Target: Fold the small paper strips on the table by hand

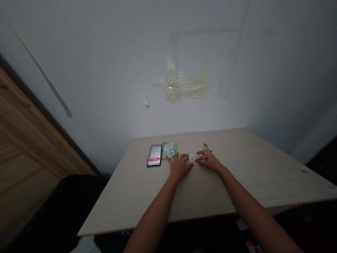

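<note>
A small, flat printed packet (191,159), whitish with a yellow-orange lower edge, lies on the table between my hands. My left hand (179,167) rests to its left with fingers spread, its thumb and inner fingers at the packet's left side. The outer fingers of that hand reach the lower edge of a larger green and white printed packet (170,149). On the other side, my right hand (210,161) is low over the table, fingers stretched and apart, fingertips at the small packet's right edge. Just beyond it lies a small crumpled wrapper-like piece (207,147).
A phone (155,154) with a lit screen lies left of the green packet. The pale wooden table (126,196) meets a white wall (110,70) bearing tape remnants (181,88). Wooden boards (23,130) and a dark cloth-like shape (71,207) are at the left.
</note>
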A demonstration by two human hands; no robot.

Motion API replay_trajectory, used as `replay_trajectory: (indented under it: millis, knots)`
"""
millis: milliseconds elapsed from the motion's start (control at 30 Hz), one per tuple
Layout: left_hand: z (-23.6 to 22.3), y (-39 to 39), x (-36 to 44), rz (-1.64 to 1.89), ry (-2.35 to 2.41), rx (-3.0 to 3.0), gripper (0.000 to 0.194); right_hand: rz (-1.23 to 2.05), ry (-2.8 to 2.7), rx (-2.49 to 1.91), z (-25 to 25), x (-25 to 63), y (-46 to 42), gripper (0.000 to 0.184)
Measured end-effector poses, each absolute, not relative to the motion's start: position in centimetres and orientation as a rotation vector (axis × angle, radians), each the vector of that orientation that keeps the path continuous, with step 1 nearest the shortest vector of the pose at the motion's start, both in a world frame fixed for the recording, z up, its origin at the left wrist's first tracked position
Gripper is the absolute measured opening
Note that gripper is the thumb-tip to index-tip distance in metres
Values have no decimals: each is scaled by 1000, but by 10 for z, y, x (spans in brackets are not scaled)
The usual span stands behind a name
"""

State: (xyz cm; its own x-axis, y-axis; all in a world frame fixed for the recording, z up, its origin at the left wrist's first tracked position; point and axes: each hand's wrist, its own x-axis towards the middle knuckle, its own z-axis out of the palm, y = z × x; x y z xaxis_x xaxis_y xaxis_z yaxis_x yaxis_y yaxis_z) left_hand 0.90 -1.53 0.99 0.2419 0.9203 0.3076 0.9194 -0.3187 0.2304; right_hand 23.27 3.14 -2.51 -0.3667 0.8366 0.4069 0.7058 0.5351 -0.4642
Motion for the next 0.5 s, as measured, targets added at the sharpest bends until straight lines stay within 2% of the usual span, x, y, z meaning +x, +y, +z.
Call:
replay_trajectory:
  millis: [500]
  knots:
    - [10, -14, 9, 600, 1836, 2467, 38, 112, -2107, -1437, -17, 216, 38, 22]
